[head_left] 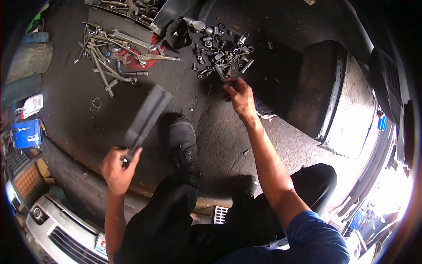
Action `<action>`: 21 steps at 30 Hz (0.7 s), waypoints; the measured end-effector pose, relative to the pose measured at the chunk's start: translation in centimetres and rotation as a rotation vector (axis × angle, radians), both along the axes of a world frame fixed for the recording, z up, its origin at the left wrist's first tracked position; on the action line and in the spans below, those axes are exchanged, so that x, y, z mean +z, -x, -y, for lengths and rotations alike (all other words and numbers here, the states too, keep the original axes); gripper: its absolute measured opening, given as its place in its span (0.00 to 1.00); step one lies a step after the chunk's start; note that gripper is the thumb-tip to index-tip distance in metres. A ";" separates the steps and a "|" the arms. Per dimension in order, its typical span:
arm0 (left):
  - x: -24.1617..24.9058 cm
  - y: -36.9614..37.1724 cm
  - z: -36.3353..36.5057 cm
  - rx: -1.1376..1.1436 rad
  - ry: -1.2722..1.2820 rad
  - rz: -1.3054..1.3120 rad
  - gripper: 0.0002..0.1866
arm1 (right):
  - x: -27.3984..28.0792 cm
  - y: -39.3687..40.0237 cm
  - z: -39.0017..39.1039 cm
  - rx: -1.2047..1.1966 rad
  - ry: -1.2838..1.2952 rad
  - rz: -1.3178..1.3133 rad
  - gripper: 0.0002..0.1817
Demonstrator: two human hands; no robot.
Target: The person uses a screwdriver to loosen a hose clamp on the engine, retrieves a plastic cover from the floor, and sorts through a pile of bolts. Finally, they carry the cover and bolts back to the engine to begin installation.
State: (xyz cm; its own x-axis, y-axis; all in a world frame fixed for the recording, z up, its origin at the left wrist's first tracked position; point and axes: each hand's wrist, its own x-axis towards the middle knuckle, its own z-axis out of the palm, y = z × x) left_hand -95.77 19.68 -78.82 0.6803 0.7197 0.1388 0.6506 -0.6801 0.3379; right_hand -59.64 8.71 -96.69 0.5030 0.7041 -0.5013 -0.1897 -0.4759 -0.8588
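My left hand (118, 169) is closed round the lower end of a long, dark, flat-sided tool (147, 115), slightly blurred, which slants up to the right above the floor. My right hand (239, 94) has its fingers pinched together just below a pile of sockets and small metal parts (228, 53). A shiny ratchet-like handle (220, 70) reaches from the pile to those fingertips; whether they grip it is unclear. Left of the pile, several wrenches (101, 48) lie heaped, some over a red object (134, 57).
An open metal toolbox (118, 22) with tools stands at the top, beside a dark container (179, 35). A large block (327, 92) is at the right. My boot (182, 136) rests mid-floor. A car bumper (61, 224) and a blue box (26, 133) lie left.
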 end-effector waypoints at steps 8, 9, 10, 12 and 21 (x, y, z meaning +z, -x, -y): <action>0.7 -0.7 -0.6 0.253 0.163 0.001 0.18 | -1.3 -1.2 -1.2 0.056 0.070 0.450 0.25; 0.8 -0.8 -0.5 0.267 0.169 -0.005 0.18 | -1.5 -0.9 -1.1 0.164 0.048 0.446 0.24; 0.8 -0.9 -0.5 0.281 0.175 -0.009 0.18 | -1.3 -0.5 -1.0 0.273 0.024 0.443 0.24; 0.9 -0.9 -0.6 0.292 0.187 -0.005 0.18 | -1.0 1.3 -0.6 0.320 0.043 0.506 0.22; 1.0 -0.7 -0.5 0.316 0.202 -0.020 0.17 | 0.4 0.7 -1.9 0.140 0.018 0.763 0.13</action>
State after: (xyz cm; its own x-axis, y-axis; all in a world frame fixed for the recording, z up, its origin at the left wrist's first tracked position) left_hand -95.06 20.21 -77.83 0.4217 0.9060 -0.0381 0.8253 -0.3661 0.4300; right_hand -60.31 10.61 -96.27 0.6202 0.7818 -0.0641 0.5143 -0.4670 -0.7193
